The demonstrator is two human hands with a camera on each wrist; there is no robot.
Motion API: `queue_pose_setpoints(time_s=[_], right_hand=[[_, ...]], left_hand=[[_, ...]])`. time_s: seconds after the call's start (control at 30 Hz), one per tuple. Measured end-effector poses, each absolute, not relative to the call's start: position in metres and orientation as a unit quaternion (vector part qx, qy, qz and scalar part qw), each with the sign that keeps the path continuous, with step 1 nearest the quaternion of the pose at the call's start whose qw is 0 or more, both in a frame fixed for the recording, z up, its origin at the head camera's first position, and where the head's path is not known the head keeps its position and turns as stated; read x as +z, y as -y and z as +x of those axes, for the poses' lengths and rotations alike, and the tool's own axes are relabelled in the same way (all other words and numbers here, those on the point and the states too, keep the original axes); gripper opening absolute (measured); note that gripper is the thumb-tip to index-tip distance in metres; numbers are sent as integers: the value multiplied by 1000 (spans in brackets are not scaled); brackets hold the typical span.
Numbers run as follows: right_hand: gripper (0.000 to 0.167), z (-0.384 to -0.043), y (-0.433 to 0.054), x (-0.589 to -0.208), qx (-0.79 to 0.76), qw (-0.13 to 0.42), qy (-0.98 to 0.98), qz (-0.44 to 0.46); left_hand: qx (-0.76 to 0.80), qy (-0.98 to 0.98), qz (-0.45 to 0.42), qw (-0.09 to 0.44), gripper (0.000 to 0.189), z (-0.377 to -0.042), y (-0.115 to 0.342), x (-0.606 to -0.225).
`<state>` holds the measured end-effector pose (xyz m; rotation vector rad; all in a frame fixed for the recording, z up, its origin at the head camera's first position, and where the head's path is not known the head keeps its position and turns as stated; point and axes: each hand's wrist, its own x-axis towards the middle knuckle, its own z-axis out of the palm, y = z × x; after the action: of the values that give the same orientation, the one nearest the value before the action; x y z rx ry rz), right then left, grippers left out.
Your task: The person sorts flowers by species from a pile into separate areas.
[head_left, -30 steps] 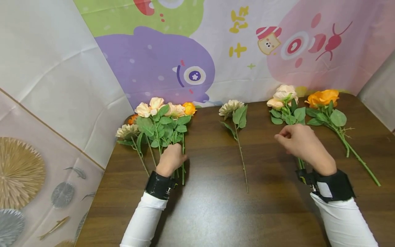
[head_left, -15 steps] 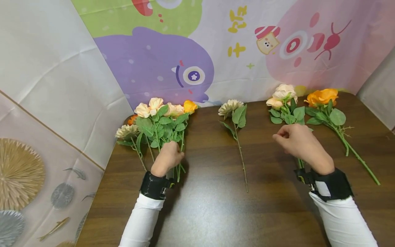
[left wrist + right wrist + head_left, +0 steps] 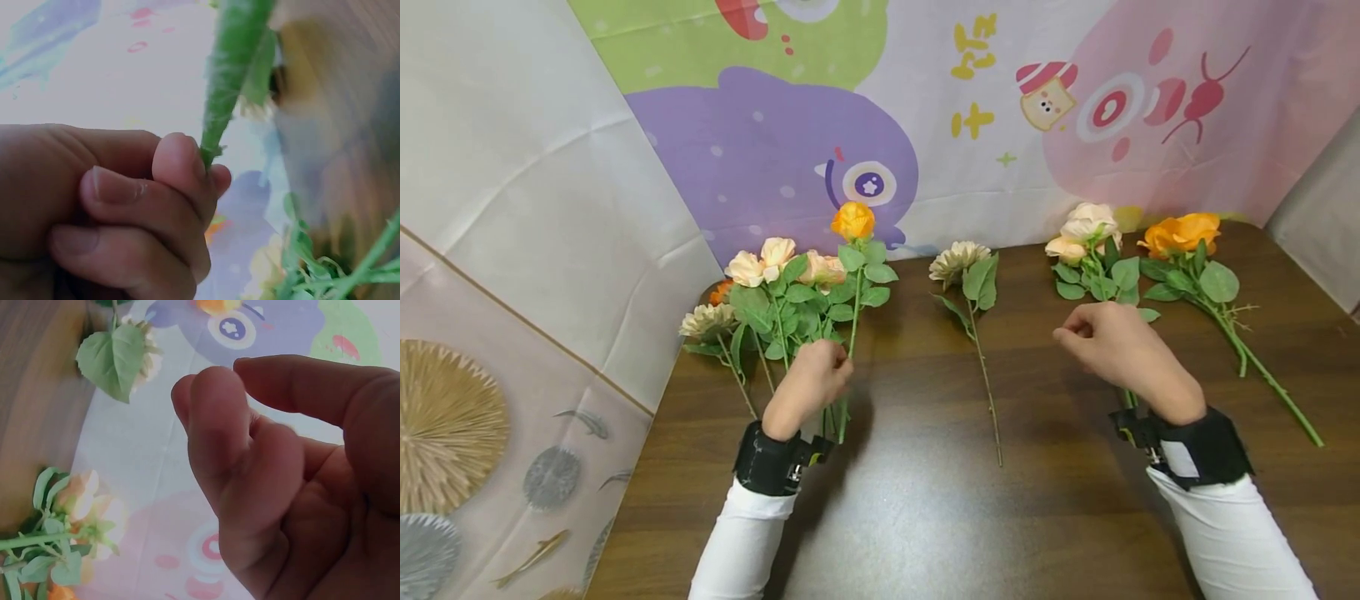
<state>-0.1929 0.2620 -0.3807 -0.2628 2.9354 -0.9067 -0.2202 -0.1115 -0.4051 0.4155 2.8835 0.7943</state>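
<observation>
My left hand (image 3: 808, 379) pinches the green stem (image 3: 234, 69) of an orange-yellow rose (image 3: 853, 221) between thumb and fingertips. The rose stands raised, its bloom higher than the bunch beside it. That bunch on the left has peach roses (image 3: 762, 263), a beige daisy-like flower (image 3: 709, 321) and a mostly hidden orange bloom. My right hand (image 3: 1123, 354) hovers with loosely bent fingers and holds nothing, as the right wrist view shows. Beneath it lies a peach rose stem (image 3: 1086, 233), its stalk partly covered by the hand.
A single beige flower (image 3: 958, 262) lies mid-table, its stem toward me. At the right lies an orange flower (image 3: 1182, 235) with a long stem. A cartoon-printed cloth (image 3: 790, 142) hangs behind the brown wooden table (image 3: 917, 517), and pale cloth covers the left side.
My left hand has lifted the orange-yellow rose out of the bunch's right edge, and its bloom has risen. The right hand has barely moved.
</observation>
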Motion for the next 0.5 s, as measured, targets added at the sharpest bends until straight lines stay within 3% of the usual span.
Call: queue_pose_setpoints(time_s=[0.3, 0.5], right_hand=[[13, -185, -239, -381, -332, 32, -931, -148], [7, -177, -213, -387, -362, -2, -909, -208]], left_hand=[[314, -929, 196, -8, 18, -203, 95, -389], [365, -896, 244, -65, 10, -186, 76, -386]])
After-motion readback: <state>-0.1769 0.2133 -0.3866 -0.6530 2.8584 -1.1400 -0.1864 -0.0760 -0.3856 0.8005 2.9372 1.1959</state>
